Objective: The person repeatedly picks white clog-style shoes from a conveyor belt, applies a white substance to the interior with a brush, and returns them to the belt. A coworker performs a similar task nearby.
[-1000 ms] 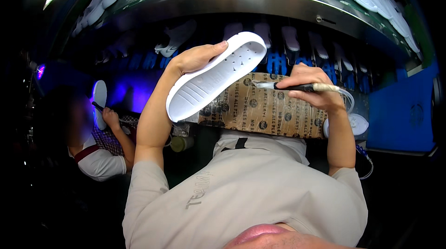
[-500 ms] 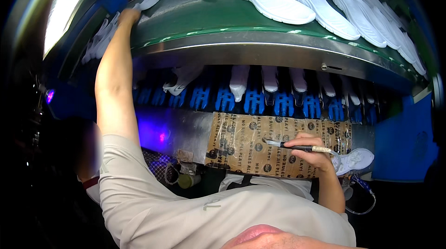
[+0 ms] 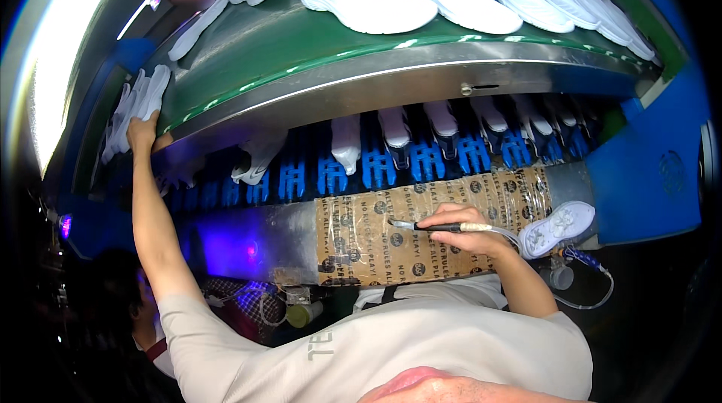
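My left arm reaches out to the far left, where my left hand [image 3: 143, 132] has its fingers closed around the lower end of a white shoe sole [image 3: 156, 91]. That sole leans at the front of several similar soles standing close together. Over the cardboard-covered ledge [image 3: 353, 234], my right hand [image 3: 459, 224] grips a glue brush [image 3: 440, 227] with a dark handle. Its tip points left, and a thin clear hose [image 3: 500, 231] runs from its back end. A white shoe [image 3: 558, 230] lies just right of my right wrist.
A green conveyor belt [image 3: 248, 57] with a metal edge carries rows of white soles [image 3: 368, 3]. Below it, shoes [image 3: 346, 143] hang by blue holders [image 3: 378, 168]. A co-worker [image 3: 143, 305] is at the lower left. A cup [image 3: 301, 314] sits under the ledge.
My left hand has moved from beside a sole on the belt down and left to the standing soles. The view has turned. My right hand still holds the brush over the cardboard.
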